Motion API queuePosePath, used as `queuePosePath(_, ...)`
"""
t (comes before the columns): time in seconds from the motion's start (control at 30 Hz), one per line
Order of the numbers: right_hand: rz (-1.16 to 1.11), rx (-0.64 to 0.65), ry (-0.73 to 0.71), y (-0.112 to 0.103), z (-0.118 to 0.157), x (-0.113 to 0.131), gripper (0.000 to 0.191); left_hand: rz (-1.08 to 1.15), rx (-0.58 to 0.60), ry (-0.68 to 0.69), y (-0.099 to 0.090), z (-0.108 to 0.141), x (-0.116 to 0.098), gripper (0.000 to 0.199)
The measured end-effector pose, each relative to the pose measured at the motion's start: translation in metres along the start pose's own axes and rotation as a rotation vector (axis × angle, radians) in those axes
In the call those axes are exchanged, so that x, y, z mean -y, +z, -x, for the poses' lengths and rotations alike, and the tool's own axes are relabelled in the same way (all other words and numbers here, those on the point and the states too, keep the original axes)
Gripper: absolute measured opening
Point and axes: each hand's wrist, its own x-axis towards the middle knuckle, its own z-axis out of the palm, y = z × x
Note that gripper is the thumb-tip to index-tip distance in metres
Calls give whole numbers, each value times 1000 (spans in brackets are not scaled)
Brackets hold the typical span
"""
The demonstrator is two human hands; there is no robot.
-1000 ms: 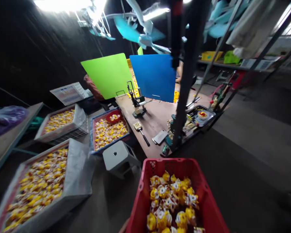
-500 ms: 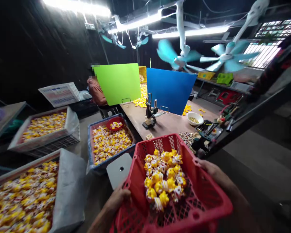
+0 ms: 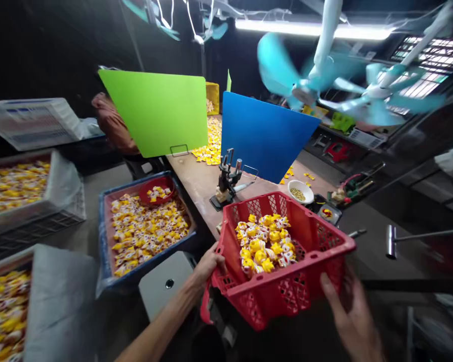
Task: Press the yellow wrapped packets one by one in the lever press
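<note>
A red plastic basket (image 3: pixel 279 296) with lattice walls is in front of me at the near end of the table. Inside it lies a heap of small yellow-and-white figures (image 3: pixel 262 246), mostly toward its left and far side. My left hand (image 3: pixel 210 262) is closed round the basket's left rim. At the near right corner my right hand (image 3: pixel 347 306) holds the basket low, thumb against the front wall and fingers partly hidden behind the side. Whether the basket's far end rests on the table cannot be seen.
A black hand press (image 3: pixel 226 181) stands on the table (image 3: pixel 196 181) behind the basket. Green (image 3: pixel 158 113) and blue (image 3: pixel 264 133) panels stand beyond. A white bowl (image 3: pixel 301 192) holds small brass-coloured parts. Left are a blue crate (image 3: pixel 105 236) of figures, a stool (image 3: pixel 166 284) and a person's sleeve (image 3: pixel 115 123).
The basket has turned and moved farther from me, toward the table. My right hand has shifted from its right rim down to the near right corner. My view has swung right.
</note>
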Motion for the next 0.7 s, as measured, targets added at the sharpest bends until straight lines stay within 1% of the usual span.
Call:
queuePosePath(0.07,32,-57,2,30,-10,32,96,40,14,-44,7,-23,-7,100)
queuePosePath(0.17,57,-118,-47,72,-43,85,97,84,4,-79,24,-52,-16,104)
queuePosePath(0.23,113,-225,-13,90,-72,110,95,86,-24,-106,34,-68,-22,103)
queuePosePath(0.27,146,-285,43,96,-86,118,92,98,-34,-123,38,-74,-25,103)
queuePosePath(0.33,203,-360,183,100,-113,127,84,133,-50,-170,42,-85,-31,101)
queuePosePath(0.4,236,-351,281,101,-136,132,71,166,-49,-214,40,-94,-37,99)
queuePosePath(0.47,235,-346,289,101,-153,140,59,181,-36,-244,35,-101,-44,93)
queuePosePath(0.53,206,-371,256,103,-168,152,53,197,-13,-259,30,-108,-51,83)
queuePosePath(0.63,154,-404,235,107,-193,170,51,215,46,-287,24,-123,-59,58)
queuePosePath(0.7,131,-406,243,108,-213,178,49,222,120,-331,20,-140,-65,43)
